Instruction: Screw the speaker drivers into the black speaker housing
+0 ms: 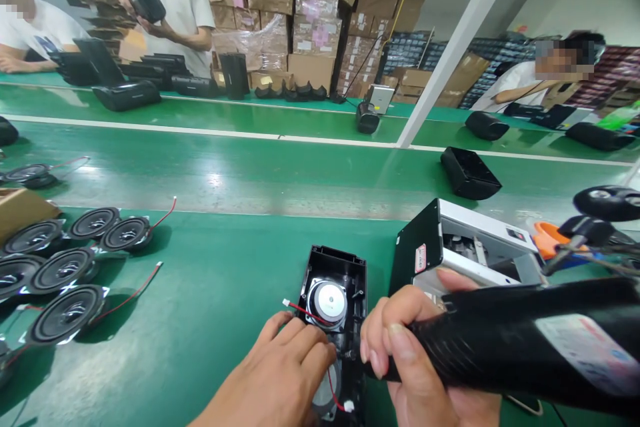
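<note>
In my right hand [415, 347] is a black electric screwdriver [500, 340], held nearly level with its tip pointing left over a black speaker housing [363, 273]. My left hand [285, 367] lies across the housing's left side, with its fingers bent and closed on it; the fingertips are partly hidden. Inside the housing sits a round speaker driver [330, 300] with a silver back and a red wire ending in a white plug [287, 303]. A second driver [326, 393] lies nearer me, partly covered by my left hand, with its own red wire and plug.
Several loose speaker drivers [65, 313] with red wires lie at the left. A black and silver screw feeder machine [420, 247] stands right of the housing. Beyond, a green conveyor belt [240, 173] carries a black housing [470, 173]. People work on the far side.
</note>
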`<state>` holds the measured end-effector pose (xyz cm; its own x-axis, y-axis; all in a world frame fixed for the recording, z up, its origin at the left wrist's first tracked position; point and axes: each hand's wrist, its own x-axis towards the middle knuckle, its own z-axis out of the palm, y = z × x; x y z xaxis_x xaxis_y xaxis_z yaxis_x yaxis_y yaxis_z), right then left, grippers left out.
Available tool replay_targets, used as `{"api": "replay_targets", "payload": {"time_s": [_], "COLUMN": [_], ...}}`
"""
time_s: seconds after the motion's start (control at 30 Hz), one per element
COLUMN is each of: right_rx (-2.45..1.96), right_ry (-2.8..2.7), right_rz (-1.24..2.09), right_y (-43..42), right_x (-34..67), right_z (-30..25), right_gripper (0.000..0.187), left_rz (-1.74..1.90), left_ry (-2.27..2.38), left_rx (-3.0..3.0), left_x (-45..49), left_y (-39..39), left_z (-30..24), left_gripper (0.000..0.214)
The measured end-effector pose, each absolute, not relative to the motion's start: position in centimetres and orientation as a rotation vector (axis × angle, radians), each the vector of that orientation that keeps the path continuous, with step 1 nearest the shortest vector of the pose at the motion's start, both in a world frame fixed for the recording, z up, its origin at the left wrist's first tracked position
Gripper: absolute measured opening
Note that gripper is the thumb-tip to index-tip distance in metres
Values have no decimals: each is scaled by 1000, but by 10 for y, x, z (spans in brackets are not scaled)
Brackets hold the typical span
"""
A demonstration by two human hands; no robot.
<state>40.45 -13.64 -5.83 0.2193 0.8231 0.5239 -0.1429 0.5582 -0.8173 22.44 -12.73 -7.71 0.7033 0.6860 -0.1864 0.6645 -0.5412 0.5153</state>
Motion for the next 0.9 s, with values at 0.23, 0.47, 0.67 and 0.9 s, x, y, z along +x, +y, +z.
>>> {"api": "replay_targets", "payload": {"time_s": [0.23, 0.47, 0.67, 0.9], "right_rx": [-720, -741, -778, -791], "right_ry": [-1149, -1234, -1318, -1265], "right_rz": [770, 785, 772, 684], "right_y": [-134, -138, -134, -134], "right_x": [404, 407, 405, 392], "right_z": [-66, -84, -72, -64], "right_gripper": [46, 51, 13, 9], "left_rz": [7, -82, 86, 159], "left_ry": [1039, 1036, 1027, 1018], "left_rx": [2337, 2309, 2397, 2539], "left_x": [226, 233, 228, 210], "left_y": [-127, -126, -129, -124], "left_z": [-69, -55, -65, -92], "left_gripper": [70, 64, 56, 62]}}
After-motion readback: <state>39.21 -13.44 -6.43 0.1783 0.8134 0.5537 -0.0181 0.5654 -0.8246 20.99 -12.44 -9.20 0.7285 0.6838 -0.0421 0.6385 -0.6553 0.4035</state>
